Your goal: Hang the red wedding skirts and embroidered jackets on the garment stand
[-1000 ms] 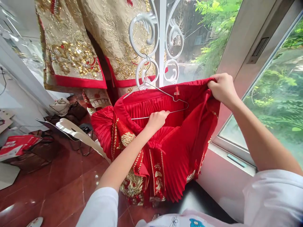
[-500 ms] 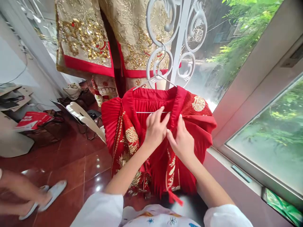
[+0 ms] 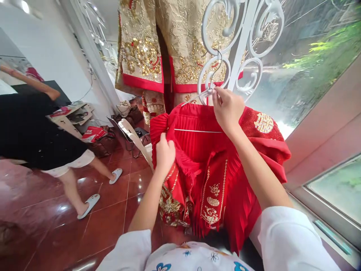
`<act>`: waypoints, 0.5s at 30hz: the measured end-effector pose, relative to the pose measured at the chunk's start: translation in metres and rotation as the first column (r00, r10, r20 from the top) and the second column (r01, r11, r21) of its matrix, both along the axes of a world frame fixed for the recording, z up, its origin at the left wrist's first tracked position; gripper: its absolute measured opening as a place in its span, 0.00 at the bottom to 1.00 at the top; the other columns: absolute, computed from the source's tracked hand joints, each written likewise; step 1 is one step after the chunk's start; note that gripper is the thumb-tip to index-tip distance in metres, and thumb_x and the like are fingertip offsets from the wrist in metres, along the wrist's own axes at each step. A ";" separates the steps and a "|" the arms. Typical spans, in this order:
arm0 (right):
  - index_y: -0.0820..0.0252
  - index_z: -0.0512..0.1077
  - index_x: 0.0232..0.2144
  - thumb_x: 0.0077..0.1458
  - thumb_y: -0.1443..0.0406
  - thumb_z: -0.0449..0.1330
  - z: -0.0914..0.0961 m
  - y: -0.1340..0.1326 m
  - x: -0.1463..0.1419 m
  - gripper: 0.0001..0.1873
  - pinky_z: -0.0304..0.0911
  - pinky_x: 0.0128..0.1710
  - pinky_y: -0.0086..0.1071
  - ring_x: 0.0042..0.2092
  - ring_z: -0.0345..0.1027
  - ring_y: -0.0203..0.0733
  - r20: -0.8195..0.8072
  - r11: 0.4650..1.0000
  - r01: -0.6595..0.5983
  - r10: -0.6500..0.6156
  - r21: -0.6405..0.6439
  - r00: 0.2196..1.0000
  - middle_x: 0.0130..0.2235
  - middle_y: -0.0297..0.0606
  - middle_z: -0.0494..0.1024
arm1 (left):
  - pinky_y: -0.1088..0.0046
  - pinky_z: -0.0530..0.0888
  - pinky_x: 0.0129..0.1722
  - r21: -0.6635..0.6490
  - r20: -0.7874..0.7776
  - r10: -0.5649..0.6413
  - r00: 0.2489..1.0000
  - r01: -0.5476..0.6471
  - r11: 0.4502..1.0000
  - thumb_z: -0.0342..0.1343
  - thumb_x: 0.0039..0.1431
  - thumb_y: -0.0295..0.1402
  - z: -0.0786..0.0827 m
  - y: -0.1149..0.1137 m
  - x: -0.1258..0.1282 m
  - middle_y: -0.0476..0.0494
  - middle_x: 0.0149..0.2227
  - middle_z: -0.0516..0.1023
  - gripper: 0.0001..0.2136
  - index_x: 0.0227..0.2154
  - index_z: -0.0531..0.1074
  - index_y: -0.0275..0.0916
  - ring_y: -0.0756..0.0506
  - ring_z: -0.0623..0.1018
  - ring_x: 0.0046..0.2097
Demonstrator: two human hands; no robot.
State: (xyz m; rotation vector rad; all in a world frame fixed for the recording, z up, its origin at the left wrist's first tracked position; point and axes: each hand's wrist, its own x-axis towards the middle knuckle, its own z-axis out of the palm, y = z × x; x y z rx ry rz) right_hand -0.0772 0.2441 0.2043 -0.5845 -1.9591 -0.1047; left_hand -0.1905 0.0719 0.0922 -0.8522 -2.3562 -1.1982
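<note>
A red pleated skirt (image 3: 222,162) with gold embroidery hangs folded over a thin wire hanger (image 3: 197,130), whose hook catches a white scrolled metal rack (image 3: 239,49). My right hand (image 3: 227,107) is raised to the top of the hanger, fingers pinched on the red waistband near the hook. My left hand (image 3: 165,152) grips the gathered pleats at the skirt's left side. A gold embroidered robe (image 3: 158,49) with red trim hangs just behind the skirt.
Another person in a black top and white slippers (image 3: 42,139) walks across the red tiled floor (image 3: 93,226) at left. A low shelf with papers (image 3: 69,113), bags and a white folding chair (image 3: 135,139) stand behind. A large window (image 3: 324,113) runs along the right.
My right hand rose from the skirt's middle to the hanger top; my left hand shifted left onto the pleats. The skirt's right side now drapes over the hanger. Another person has walked into view.
</note>
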 end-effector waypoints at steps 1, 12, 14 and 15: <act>0.59 0.71 0.39 0.62 0.61 0.42 -0.001 0.002 -0.001 0.18 0.53 0.34 0.35 0.35 0.65 0.42 -0.013 1.000 -0.003 0.003 0.000 1.000 0.31 0.42 0.72 | 0.69 0.71 0.37 0.044 -0.005 -0.023 1.000 0.024 0.999 0.40 0.53 0.25 0.011 -0.011 -0.014 0.40 0.32 0.77 0.14 0.37 0.70 0.36 0.43 0.76 0.35; 0.59 0.69 0.27 0.60 0.60 0.46 0.003 -0.001 -0.002 0.16 0.41 0.27 0.31 0.27 0.59 0.37 -0.007 0.998 -0.012 0.012 0.055 1.000 0.22 0.37 0.68 | 0.51 0.54 0.58 -0.071 -0.286 0.116 0.951 -0.142 0.987 0.49 0.57 0.41 0.212 -0.026 -0.086 0.44 0.43 0.74 0.16 0.39 0.73 0.34 0.42 0.64 0.51; 0.59 0.69 0.26 0.60 0.60 0.46 0.002 -0.003 -0.003 0.17 0.41 0.26 0.31 0.27 0.59 0.37 -0.010 0.998 -0.011 0.011 0.054 1.000 0.22 0.37 0.68 | 0.51 0.48 0.60 -0.044 -0.273 0.063 0.960 -0.078 0.996 0.53 0.49 0.49 0.221 -0.020 -0.091 0.44 0.45 0.74 0.21 0.38 0.74 0.37 0.39 0.58 0.54; 0.59 0.69 0.26 0.60 0.60 0.46 0.002 -0.004 -0.003 0.17 0.41 0.26 0.31 0.26 0.59 0.37 -0.014 0.999 -0.012 0.013 0.053 1.000 0.22 0.37 0.68 | 0.51 0.45 0.61 -0.015 -0.271 0.033 0.962 -0.039 0.999 0.54 0.45 0.52 0.222 -0.019 -0.093 0.44 0.45 0.74 0.24 0.38 0.74 0.38 0.38 0.55 0.56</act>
